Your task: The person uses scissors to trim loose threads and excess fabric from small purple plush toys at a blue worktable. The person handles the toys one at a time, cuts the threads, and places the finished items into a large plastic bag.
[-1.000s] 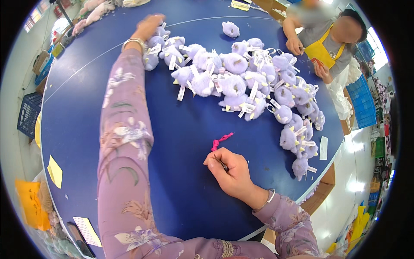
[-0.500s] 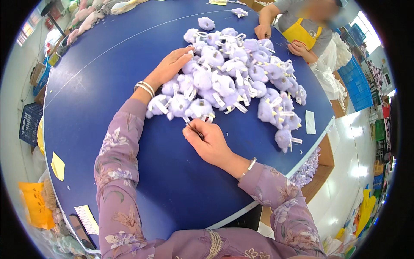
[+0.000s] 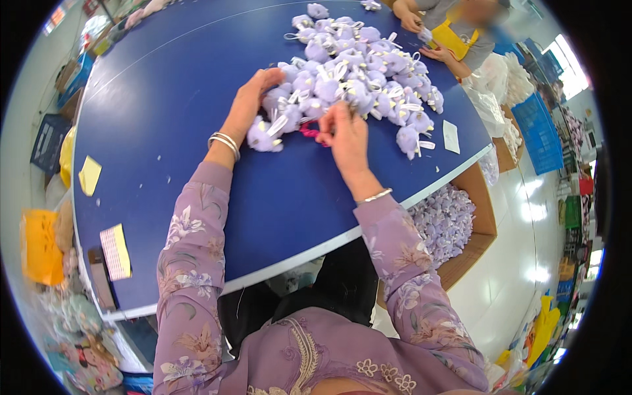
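A heap of small lilac plush pieces (image 3: 315,51) with white ribbon-like tags and pale yellow bits lies on the blue table (image 3: 184,85). My left hand (image 3: 258,89) rests against the heap's left side, fingers stretched out and holding nothing. At the heap's near edge, my right hand (image 3: 345,135) is closed with its fingers pinched. Dark bits of a slim tool show at its fingers; its kind is hidden. Just left of those fingers is a magenta looped thing (image 3: 308,130), partly covered. One plush piece (image 3: 263,136) sits at the near left of the heap.
Across the table's far right, a co-worker's hands (image 3: 421,34) hold a lilac piece. An open cardboard box (image 3: 484,217) full of lilac pieces stands right of the table. Yellow paper (image 3: 89,175), a printed sheet (image 3: 115,251) and a dark flat object (image 3: 100,280) lie at the left edge.
My right hand has moved up and right along the heap's near edge. More of the magenta looped thing shows. The heap sits higher in view, and the co-worker's hands have come together.
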A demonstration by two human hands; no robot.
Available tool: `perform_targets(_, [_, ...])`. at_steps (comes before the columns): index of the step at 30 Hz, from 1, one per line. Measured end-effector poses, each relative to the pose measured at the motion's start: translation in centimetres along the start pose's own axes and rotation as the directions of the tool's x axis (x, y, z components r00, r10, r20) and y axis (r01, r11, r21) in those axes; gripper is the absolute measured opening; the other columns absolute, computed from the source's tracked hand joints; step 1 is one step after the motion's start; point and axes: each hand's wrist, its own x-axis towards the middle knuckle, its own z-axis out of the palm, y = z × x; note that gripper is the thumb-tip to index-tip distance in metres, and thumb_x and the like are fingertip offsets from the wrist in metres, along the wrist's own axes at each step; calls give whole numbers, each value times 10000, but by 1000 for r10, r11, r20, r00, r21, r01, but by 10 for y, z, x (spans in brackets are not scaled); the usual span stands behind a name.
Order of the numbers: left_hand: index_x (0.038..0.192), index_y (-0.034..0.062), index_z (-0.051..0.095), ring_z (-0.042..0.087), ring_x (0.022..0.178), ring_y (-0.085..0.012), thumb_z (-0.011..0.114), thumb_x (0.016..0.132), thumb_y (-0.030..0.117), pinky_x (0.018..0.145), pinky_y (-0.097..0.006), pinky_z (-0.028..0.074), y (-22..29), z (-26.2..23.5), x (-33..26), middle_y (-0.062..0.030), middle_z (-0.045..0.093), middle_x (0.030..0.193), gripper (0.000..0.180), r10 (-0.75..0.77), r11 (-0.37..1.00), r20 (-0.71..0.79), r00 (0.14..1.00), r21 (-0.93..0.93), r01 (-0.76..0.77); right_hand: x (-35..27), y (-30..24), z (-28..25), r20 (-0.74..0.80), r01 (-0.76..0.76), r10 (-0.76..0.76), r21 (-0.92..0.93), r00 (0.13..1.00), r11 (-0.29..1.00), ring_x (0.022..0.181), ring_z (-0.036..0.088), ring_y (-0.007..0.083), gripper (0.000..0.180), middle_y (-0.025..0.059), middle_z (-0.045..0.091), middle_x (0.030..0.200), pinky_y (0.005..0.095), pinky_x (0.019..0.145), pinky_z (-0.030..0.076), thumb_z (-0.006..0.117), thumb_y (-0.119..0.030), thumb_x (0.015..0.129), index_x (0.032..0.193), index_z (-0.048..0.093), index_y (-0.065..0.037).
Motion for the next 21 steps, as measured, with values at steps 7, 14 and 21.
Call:
perform_targets(7, [1357, 8, 503, 504, 1255, -231, 319, 1034, 462, 1043, -340, 393, 16, 12, -96, -141, 553, 1352, 587, 51, 991, -6, 999, 127, -50, -48, -7, -32, 20, -107, 108, -31, 994, 994, 475, 445, 78, 391, 29, 527, 653, 254, 478, 453, 435, -322, 1036, 895, 577, 13])
perform_targets(14, [1318, 33, 529, 541, 1170, -186, 530, 982, 301, 1016, -323, 408, 19, 16, -161, -95, 597, 1246, 429, 132, 954, -116, 984, 286, -94, -43, -18, -28, 86, -226, 264, -308, 961, 924, 552, 517, 114, 366, 42, 569, 731, 270, 532, 467, 608, -338, 929, 964, 593, 26])
perform_targets(21, [1278, 61, 548, 571, 1118, -267, 744, 795, 193, 994, -367, 442, 37, 37, -183, -123, 600, 1162, 538, 148, 591, -37, 988, 804, -58, -40, -19, 1, 290, 156, 92, -725, 953, 671, 1095, 626, 327, 634, 206, 638, 1183, 387, 923, 479, 783, -300, 726, 1229, 560, 16])
